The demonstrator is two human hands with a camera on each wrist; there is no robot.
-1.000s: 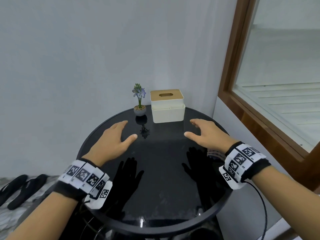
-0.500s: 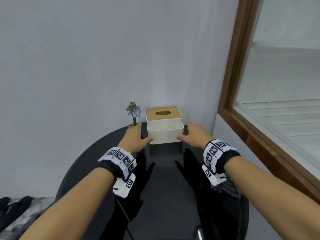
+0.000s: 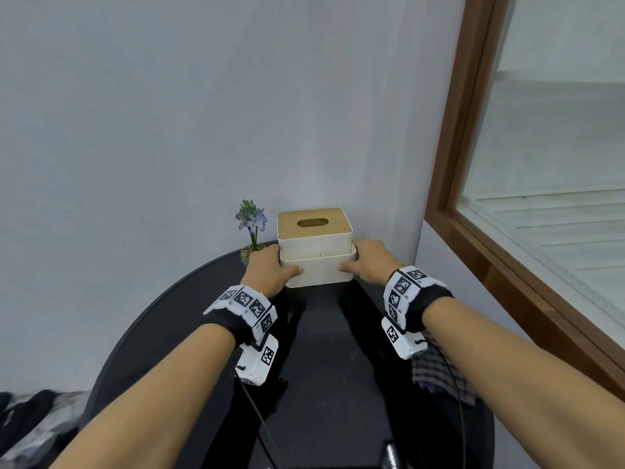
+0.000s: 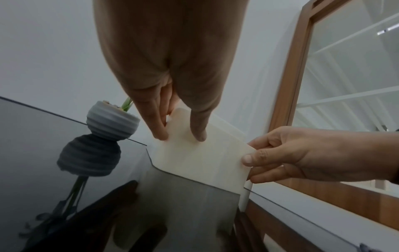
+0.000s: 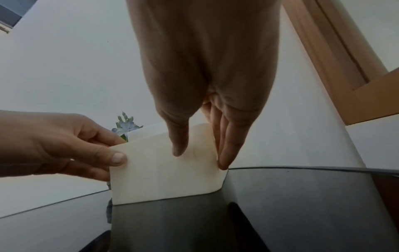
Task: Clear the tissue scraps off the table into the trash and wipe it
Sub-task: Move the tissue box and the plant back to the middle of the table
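Observation:
A cream tissue box (image 3: 314, 265) with a wooden slotted lid stands at the far edge of the round black glass table (image 3: 162, 319). My left hand (image 3: 270, 267) grips the box's left front corner, thumb on the front face and fingers along the side. My right hand (image 3: 363, 260) grips the right front corner the same way. The left wrist view shows my left hand (image 4: 179, 136) pinching the box (image 4: 200, 160), and the right wrist view shows my right hand (image 5: 200, 156) on the box (image 5: 164, 177). No tissue scraps are in view.
A small potted flower (image 3: 252, 228) stands just left of the box, close to my left hand. A checkered cloth (image 3: 436, 370) lies on the table under my right forearm. A wall stands behind the table, a wood-framed window (image 3: 449, 184) to the right, dark slippers (image 3: 23, 411) on the floor at left.
Both hands moved forward from the middle of the table to the tissue box and took hold of its front corners. The view shifted closer to the box.

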